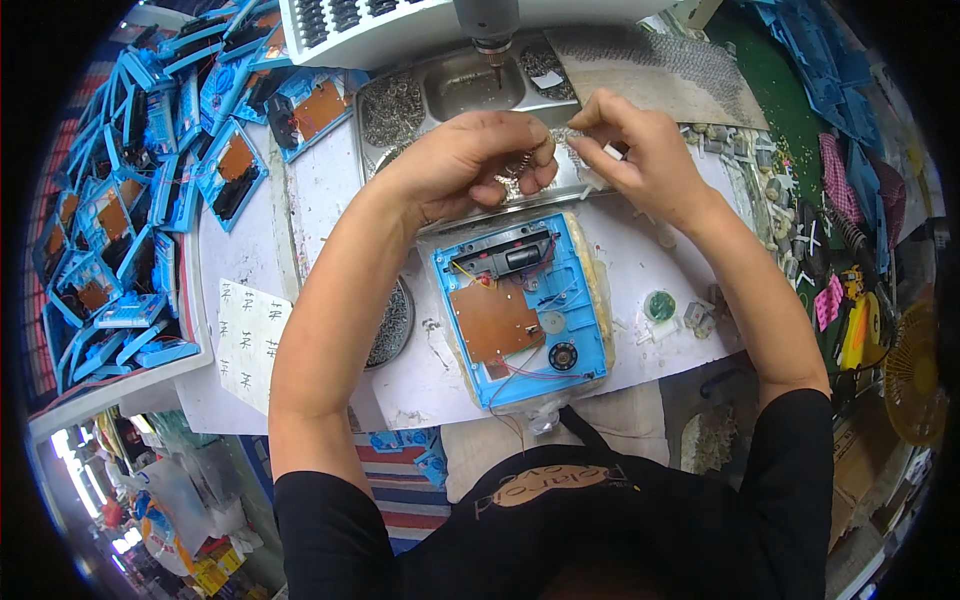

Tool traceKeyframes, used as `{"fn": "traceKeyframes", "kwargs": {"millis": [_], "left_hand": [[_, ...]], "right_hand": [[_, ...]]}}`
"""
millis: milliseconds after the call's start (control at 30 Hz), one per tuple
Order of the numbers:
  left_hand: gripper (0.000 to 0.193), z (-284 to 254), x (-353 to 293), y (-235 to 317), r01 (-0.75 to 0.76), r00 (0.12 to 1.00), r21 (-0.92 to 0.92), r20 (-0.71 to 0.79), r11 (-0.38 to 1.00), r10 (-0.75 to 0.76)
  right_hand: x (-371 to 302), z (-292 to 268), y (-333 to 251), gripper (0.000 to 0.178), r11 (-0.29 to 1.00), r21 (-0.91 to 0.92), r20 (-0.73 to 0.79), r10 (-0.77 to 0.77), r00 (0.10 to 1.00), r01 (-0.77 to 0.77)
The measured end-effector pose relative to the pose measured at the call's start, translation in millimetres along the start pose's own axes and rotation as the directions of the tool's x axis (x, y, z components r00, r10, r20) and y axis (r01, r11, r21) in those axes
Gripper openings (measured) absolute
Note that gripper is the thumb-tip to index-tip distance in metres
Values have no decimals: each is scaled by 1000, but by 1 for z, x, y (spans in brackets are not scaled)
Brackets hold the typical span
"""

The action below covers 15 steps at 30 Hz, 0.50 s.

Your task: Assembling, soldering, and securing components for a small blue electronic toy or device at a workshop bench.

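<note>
My left hand is closed loosely, with small shiny metal springs in its curled fingers. Across from it, my right hand pinches thumb against forefinger; what is between the tips is too small to make out. A small white piece shows within that hand. Below both hands a blue plastic housing lies face down on a padded support, holding a brown circuit board, a black mechanism and thin wires. Both hands hover by the near edge of a metal compartment tray.
A power screwdriver hangs tip-down over the tray. Many blue housings pile up at left. A round dish of screws stands under my left forearm. Small motors, white plastic parts and a green round piece lie at right.
</note>
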<state>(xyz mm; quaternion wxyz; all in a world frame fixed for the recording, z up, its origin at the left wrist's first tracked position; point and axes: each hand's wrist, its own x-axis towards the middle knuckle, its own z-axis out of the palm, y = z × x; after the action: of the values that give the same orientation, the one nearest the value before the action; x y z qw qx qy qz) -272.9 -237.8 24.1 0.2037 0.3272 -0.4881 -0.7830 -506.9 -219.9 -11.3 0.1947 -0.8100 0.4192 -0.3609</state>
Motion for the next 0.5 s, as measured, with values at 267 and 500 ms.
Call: {"fn": "traceKeyframes", "kwargs": {"millis": [267, 500], "left_hand": [[27, 4, 9, -23, -208, 840, 766, -179, 608, 512], [24, 8, -4, -10, -123, 895, 590, -281, 798, 347]], "right_hand": [[21, -11, -15, 32, 742, 276, 447, 464, 765, -611], [14, -3, -4, 27, 756, 501, 310, 296, 903, -420]]}}
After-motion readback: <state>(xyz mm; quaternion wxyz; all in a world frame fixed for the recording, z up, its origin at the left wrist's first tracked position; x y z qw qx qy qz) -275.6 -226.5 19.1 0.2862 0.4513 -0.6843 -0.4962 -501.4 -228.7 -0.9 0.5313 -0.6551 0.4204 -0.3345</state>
